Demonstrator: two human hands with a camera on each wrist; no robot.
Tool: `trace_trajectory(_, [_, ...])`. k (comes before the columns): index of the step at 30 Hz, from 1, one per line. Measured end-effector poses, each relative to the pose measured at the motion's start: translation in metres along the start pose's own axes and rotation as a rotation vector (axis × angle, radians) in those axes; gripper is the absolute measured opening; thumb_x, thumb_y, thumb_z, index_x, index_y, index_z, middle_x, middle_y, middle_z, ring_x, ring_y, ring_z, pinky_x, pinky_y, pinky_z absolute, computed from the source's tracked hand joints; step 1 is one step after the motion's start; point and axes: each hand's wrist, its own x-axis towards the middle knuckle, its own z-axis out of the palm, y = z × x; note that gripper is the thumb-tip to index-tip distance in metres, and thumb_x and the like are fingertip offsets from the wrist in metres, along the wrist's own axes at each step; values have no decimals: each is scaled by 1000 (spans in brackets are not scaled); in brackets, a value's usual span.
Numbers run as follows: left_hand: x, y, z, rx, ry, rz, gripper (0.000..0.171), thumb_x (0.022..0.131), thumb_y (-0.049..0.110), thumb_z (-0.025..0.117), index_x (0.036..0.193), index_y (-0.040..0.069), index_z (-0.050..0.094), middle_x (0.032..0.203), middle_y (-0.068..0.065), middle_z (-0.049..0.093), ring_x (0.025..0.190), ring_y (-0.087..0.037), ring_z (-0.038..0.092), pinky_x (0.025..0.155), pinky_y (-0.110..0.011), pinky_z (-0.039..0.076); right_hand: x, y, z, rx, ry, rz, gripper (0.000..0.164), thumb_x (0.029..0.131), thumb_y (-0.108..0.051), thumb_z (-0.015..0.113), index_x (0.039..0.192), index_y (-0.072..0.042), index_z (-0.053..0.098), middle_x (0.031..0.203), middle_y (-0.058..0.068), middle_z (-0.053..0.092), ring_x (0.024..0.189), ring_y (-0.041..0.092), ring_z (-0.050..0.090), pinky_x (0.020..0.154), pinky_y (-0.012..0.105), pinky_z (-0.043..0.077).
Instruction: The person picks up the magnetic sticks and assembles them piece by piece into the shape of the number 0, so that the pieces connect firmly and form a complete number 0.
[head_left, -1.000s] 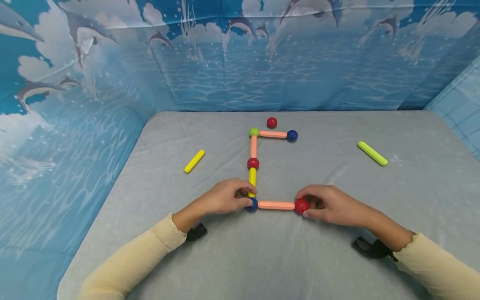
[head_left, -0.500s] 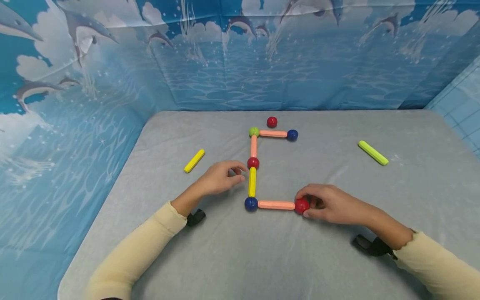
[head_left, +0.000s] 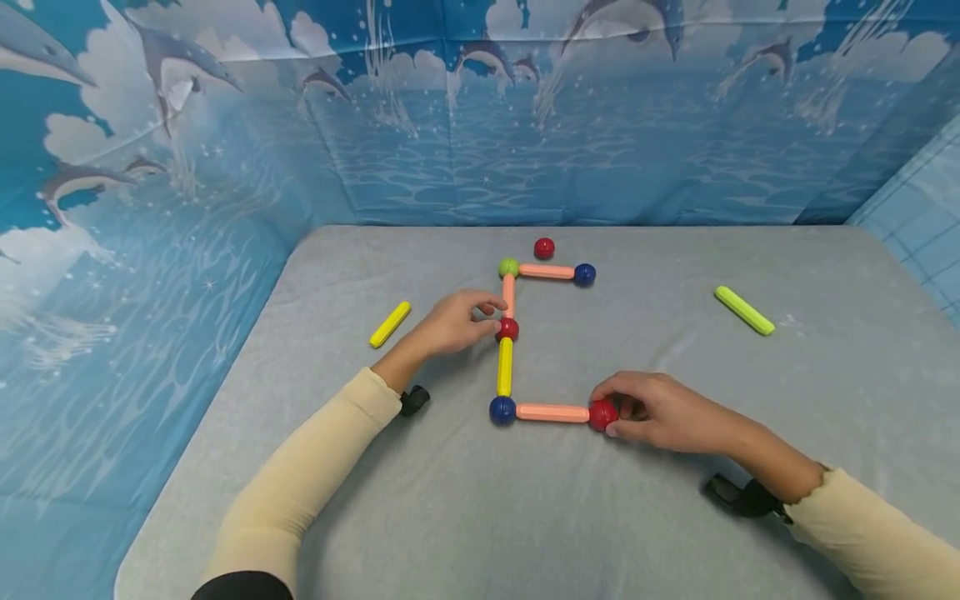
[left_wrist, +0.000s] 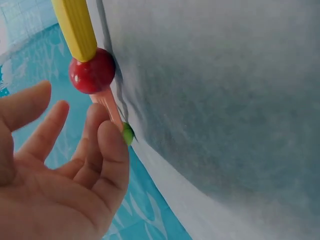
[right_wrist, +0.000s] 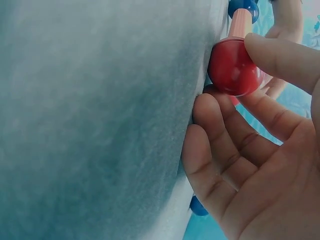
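Observation:
A chain of balls and sticks lies on the table. From a blue ball (head_left: 502,410) a yellow stick (head_left: 505,367) runs up to the middle red ball (left_wrist: 92,71), then a pink stick to a green ball (head_left: 508,267); another pink stick joins that to a second blue ball (head_left: 584,274). My left hand (head_left: 461,321) hovers at the middle red ball, fingers parted and holding nothing. With thumb and fingers my right hand (head_left: 667,412) pinches another red ball (right_wrist: 235,66), which sits at the end of the lower pink stick (head_left: 553,413).
A loose red ball (head_left: 543,247) lies beyond the chain. One yellow stick (head_left: 389,324) lies to the left, and a lime-green stick (head_left: 744,310) to the right. The grey table (head_left: 420,517) meets a dolphin-print curtain (head_left: 487,167) at its back.
My left hand has let go of the lower blue ball and moved away up the chain to the middle red ball. My right hand has stayed on its red ball.

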Motion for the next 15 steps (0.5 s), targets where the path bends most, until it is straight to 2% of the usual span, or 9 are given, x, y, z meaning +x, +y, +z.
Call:
trace_trajectory(6, [13,3,3,131,-88,18,40,98,25,62,138,19,59,131,-10,62,117,-24,55,98,-40,52,-2,0,-1,8,2,-2,30,88,-20,75,116,-18,65,102,-6,64,82,1,57,72,20,53])
trace_trajectory(15, [13,7,8,127,-82,0,33,97,23,63,130,19,64,117,-8,66,97,-22,60,80,-30,52,-2,0,0,-2,21,0,29,88,-19,75,115,-18,65,99,-7,64,81,2,56,70,20,52])
